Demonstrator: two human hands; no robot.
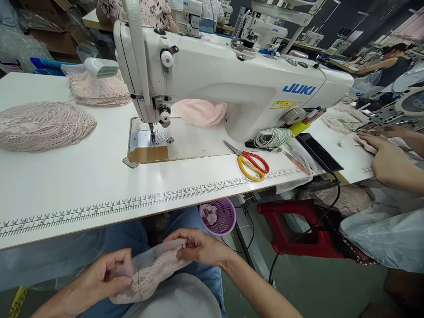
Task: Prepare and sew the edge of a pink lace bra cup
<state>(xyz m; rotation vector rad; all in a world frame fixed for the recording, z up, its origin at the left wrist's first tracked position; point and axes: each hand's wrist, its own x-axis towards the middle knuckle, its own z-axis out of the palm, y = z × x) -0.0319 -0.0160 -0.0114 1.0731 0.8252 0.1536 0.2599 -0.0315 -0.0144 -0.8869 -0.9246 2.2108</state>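
Below the table edge, over my lap, both hands hold one small piece of pale pink lace fabric point(150, 274). My left hand point(101, 280) pinches its left end with thumb and fingers closed. My right hand point(197, 247) grips the right end, fingers curled over the scalloped lace edge. The fabric sags between them above a larger pale cloth point(175, 300) lying on my knees.
A white JUKI sewing machine point(232, 79) stands on the white table point(82, 176) with a printed ruler along its front edge. Red-and-yellow scissors point(251, 164), heaps of pink lace point(41, 126), a purple basket point(219, 216) and a co-worker's hand point(386, 161) at the right are nearby.
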